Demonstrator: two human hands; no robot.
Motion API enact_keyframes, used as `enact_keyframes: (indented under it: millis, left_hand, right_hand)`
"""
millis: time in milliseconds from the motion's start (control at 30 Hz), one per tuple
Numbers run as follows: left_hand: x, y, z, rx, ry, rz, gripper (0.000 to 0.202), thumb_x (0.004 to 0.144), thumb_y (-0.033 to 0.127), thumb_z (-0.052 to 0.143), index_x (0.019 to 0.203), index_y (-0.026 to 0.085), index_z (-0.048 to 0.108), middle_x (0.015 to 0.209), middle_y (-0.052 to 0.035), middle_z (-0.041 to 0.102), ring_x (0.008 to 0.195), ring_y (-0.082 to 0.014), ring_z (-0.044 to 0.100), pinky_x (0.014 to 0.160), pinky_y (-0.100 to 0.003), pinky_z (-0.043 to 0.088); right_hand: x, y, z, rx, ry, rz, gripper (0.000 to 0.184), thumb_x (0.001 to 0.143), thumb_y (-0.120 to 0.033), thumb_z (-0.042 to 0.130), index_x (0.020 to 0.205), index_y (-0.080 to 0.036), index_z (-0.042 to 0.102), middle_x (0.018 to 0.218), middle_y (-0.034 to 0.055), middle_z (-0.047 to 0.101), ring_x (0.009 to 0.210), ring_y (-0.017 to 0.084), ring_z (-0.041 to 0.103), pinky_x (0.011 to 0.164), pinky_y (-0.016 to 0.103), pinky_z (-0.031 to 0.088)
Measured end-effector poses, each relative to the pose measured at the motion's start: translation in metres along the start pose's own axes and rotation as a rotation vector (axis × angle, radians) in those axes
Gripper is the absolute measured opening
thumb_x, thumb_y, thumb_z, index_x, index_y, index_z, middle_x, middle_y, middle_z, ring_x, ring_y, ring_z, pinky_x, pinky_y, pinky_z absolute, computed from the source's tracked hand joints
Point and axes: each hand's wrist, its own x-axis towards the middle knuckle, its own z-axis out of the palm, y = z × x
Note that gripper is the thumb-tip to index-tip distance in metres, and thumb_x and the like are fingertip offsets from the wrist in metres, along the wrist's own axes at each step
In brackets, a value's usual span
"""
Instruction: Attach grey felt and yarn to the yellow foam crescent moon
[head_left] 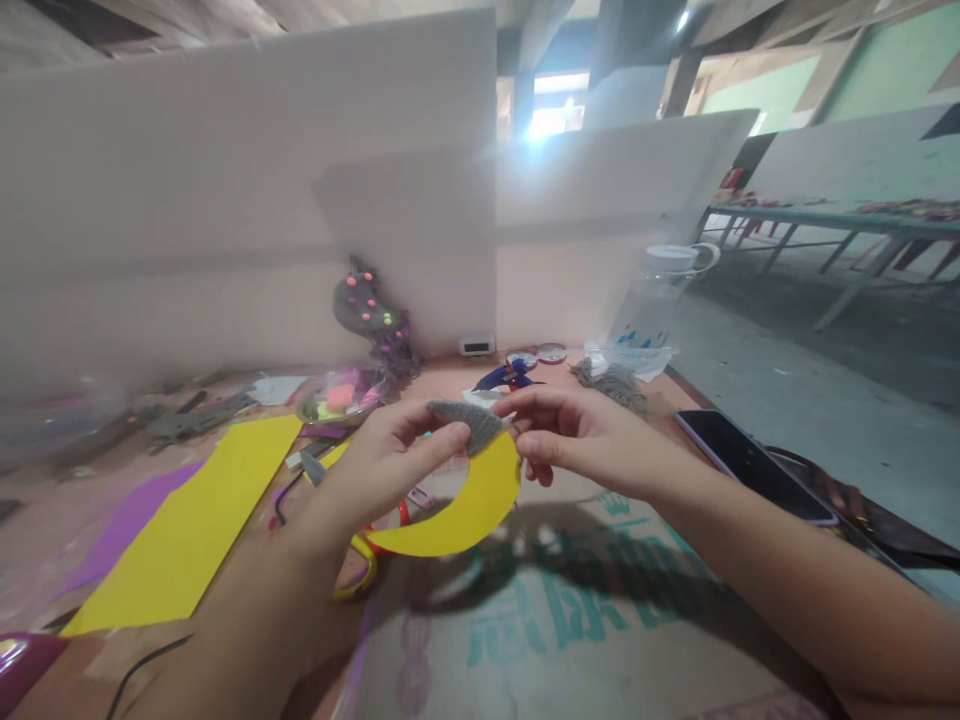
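Note:
A yellow crescent moon cut-out (472,510) is held up over a printed cardboard sheet, its upper end wrapped in grey yarn (472,422). My left hand (405,445) is closed on that wrapped end, thumb in front and fingers behind. At the right edge of the wrapping, my right hand (581,440) pinches what looks like the thin loose end of the yarn, beside the crescent's outer curve. Scissors with yellow handles (364,575) lie below the crescent's lower tip, partly hidden. A tangle of grey yarn (611,380) rests beyond my right hand.
Yellow sheet (195,520) and purple sheet (135,520) lie at left. A decorated dark crescent (367,305) leans against the white partition (225,200). Blue-handled pliers (506,376) and a small white timer (476,346) stand behind; a phone (750,465) and a bottle (652,300) are at right.

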Motion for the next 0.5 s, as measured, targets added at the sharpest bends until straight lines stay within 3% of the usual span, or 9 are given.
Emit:
enact_keyframes:
  millis: [233,500]
  left_hand:
    - [0.0003,-0.0073,0.0012,0.109,0.012,0.017,0.029,0.086,0.042,0.058,0.092,0.017,0.072,0.090,-0.0045,0.072,0.085,-0.0204,0.064,0.075,-0.028,0.050]
    - [0.0015,-0.0067,0.0095,0.089,0.066,-0.007,0.025,0.082,0.041,0.065,0.094,0.020,0.073,0.096,-0.0044,0.074,0.090,-0.0212,0.066,0.081,-0.031,0.050]
  right_hand:
    - [-0.0009,-0.0021,0.0027,-0.185,0.113,-0.006,0.017,0.079,-0.032,0.068,0.080,-0.016,0.063,0.067,-0.0021,0.059,0.059,0.008,0.053,0.053,0.020,0.045]
    - [-0.0043,-0.0044,0.0017,-0.547,0.220,-0.153,0.013,0.086,-0.030,0.060,0.084,-0.017,0.063,0.076,0.0002,0.062,0.070,0.012,0.057,0.062,0.023,0.044]
